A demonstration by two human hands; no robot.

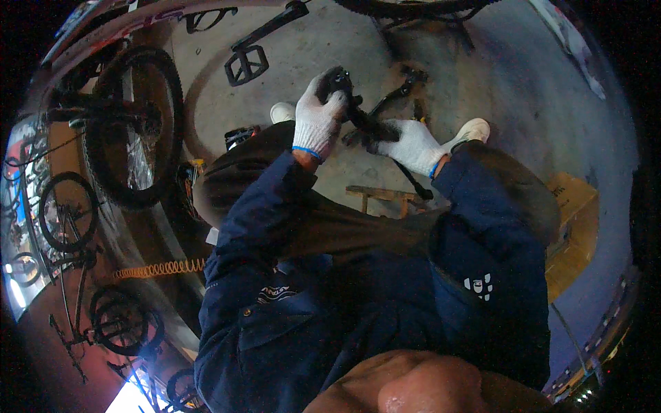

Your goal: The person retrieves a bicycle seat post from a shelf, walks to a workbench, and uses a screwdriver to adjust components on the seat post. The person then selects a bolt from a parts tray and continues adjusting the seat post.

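A dark, elongated part [366,124] is in the air between the person's two gloved hands, above the floor and in front of the knees. The left hand [320,113] has its fingers curled around the upper end; the right hand [407,146] is closed about the lower end, though the exact placing of its fingertips is too dark to tell. Just beyond lies a black assembly with rods [406,82], its outline partly lost behind the part and the right hand.

The grey concrete floor [313,43] is scuffed and stained with darker smears. A white shoe [475,129] rests near the right hand. Nearer the body, a low wooden piece [385,194] shows between the knees. Farther off, a black pedal [246,65] sits at the end of a crank arm [272,26].

On the left a large bicycle wheel [148,122] stands beside the person, with an orange coiled hose [162,268] below it and more bicycles [74,258] against a dim reddish surface. At the right, a cardboard box [578,213] stands on bluish ground. A bright patch [134,394] glares at the lower left, while the outer edges sink into darkness.
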